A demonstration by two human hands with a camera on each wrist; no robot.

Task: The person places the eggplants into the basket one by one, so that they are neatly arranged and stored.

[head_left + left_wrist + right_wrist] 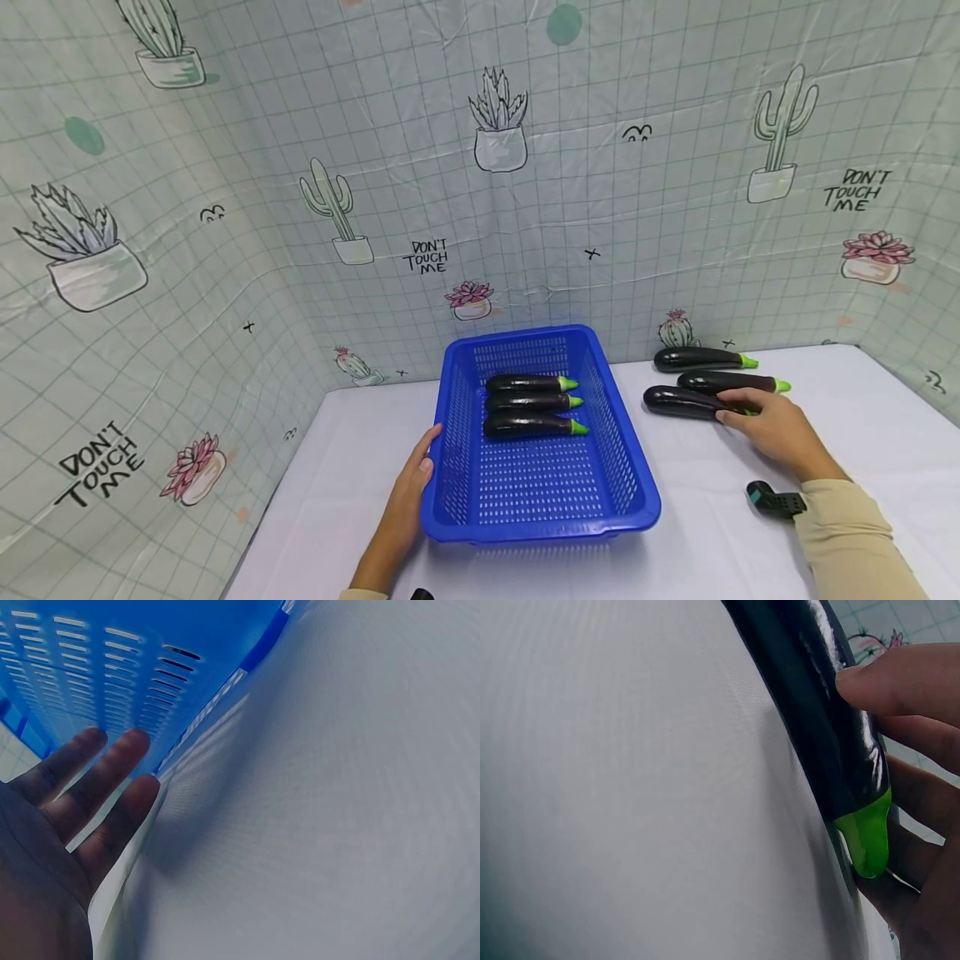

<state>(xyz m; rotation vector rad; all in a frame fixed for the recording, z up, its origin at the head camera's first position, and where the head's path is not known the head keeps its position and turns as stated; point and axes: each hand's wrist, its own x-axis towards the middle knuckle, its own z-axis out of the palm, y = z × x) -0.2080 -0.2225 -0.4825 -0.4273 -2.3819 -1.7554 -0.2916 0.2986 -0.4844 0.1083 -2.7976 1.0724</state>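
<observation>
A blue plastic basket (540, 531) stands in the middle of the table. Inside it, three dark eggplants lie side by side, the nearest eggplant (525, 426) among them, with green stems to the right. My left hand (411, 487) is at the basket's left side; in the left wrist view its straight fingers (112, 761) rest against the slotted wall (112, 667). To the basket's right, my right hand (776, 429) grips the stem end of an eggplant (678, 402) lying on the table. In the right wrist view, the thumb presses its glossy skin (810, 697) beside the green cap (868, 836), with fingers behind.
Two more eggplants lie just behind the gripped one, a middle eggplant (723, 381) and a farther eggplant (693, 359). A white cloth (330, 483) covers the table. Patterned fabric (540, 217) hangs close behind. A black wrist device (776, 500) sits by the right sleeve.
</observation>
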